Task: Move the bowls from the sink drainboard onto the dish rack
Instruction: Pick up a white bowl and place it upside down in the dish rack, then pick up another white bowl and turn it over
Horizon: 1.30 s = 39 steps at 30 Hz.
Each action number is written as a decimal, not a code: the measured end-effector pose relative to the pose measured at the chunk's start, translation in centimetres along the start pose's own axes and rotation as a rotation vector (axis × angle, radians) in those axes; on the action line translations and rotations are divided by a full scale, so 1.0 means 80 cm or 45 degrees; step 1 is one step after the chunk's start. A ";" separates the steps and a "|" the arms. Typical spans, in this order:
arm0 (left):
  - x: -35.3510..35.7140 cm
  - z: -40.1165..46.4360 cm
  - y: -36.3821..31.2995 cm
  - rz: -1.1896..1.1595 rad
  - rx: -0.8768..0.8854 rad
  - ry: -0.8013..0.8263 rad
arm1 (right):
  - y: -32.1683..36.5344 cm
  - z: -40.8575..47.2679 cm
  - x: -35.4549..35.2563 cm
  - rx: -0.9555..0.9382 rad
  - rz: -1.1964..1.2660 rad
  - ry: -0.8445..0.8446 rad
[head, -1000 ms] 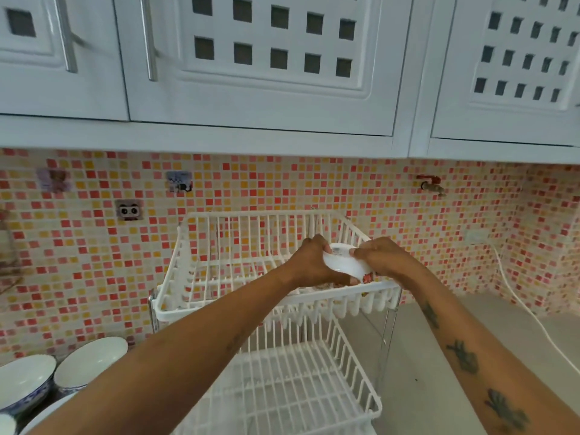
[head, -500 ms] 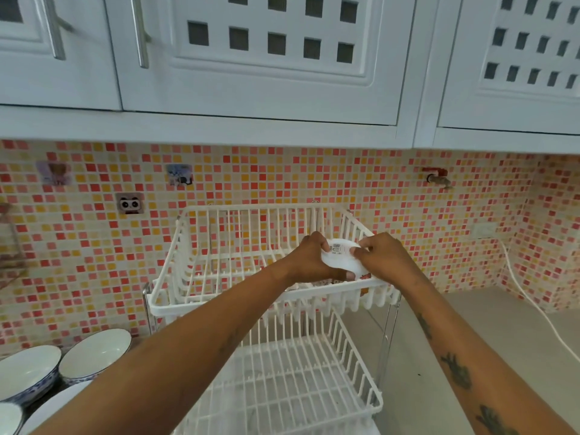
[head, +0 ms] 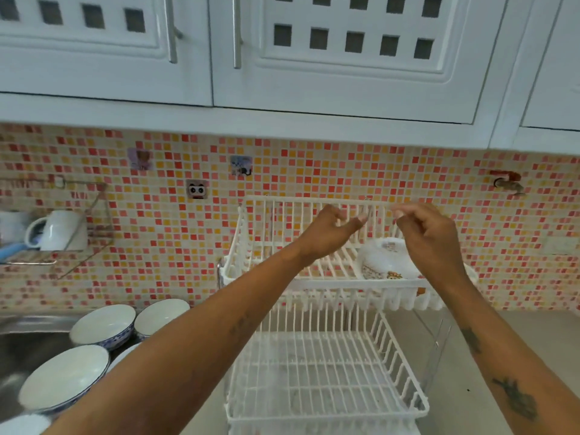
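Presently, head view, one item per entry. Dish rack (head: 326, 365): white wire, two tiers, standing on the grey bench (head: 489, 346) against the mosaic tile wall (head: 157, 246). Patterned bowl (head: 384, 260): white, tipped on its side among the wires at the right end of the upper tier. Left hand (head: 329, 232): raised above the upper tier, fingers loosely curled, grasping nothing. Right hand (head: 430, 237): raised beside it over the patterned bowl, fingers loosely curled, grasping nothing, clear of the bowl. Blue-rimmed bowls (head: 102, 324): four or so, upright, grouped on the steel sink drainboard (head: 28, 343) to the left of the rack, partly hidden by the left forearm. Mug (head: 61, 230): white, on a wire wall shelf at far left. Cabinets (head: 345, 58): white, overhead.
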<state>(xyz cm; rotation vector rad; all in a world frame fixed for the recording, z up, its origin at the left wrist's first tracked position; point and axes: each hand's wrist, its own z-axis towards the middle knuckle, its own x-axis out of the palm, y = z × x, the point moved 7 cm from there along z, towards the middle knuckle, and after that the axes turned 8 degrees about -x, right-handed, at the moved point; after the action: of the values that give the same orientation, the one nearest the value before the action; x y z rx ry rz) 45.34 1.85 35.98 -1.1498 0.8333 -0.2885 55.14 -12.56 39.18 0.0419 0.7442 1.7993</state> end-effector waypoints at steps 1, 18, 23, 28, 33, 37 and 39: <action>-0.017 -0.008 -0.001 -0.042 0.015 -0.042 | 0.018 0.004 0.013 -0.017 0.064 0.011; -0.443 -0.302 0.261 -0.256 -0.401 -1.151 | 0.328 -0.114 0.411 -0.108 1.122 0.703; -0.487 -0.418 0.372 -0.409 -0.670 -1.293 | 0.332 -0.212 0.564 0.246 1.056 1.067; -0.486 -0.492 0.479 -0.546 -0.907 -1.378 | 0.266 -0.333 0.686 0.702 0.827 1.352; -0.457 -0.522 0.556 -0.689 -1.100 -1.311 | 0.198 -0.420 0.724 1.061 0.672 1.344; -0.429 -0.526 0.596 -0.801 -1.117 -1.314 | 0.166 -0.459 0.733 1.128 0.685 1.292; -0.409 -0.507 0.650 -0.877 -1.242 -1.209 | 0.169 -0.470 0.731 1.222 0.636 1.264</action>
<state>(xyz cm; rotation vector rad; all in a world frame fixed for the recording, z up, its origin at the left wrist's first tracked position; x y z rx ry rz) -16.04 15.00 -2.40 -2.2104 -0.3796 0.1630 7.85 18.69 -3.28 -0.0432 2.4346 1.6778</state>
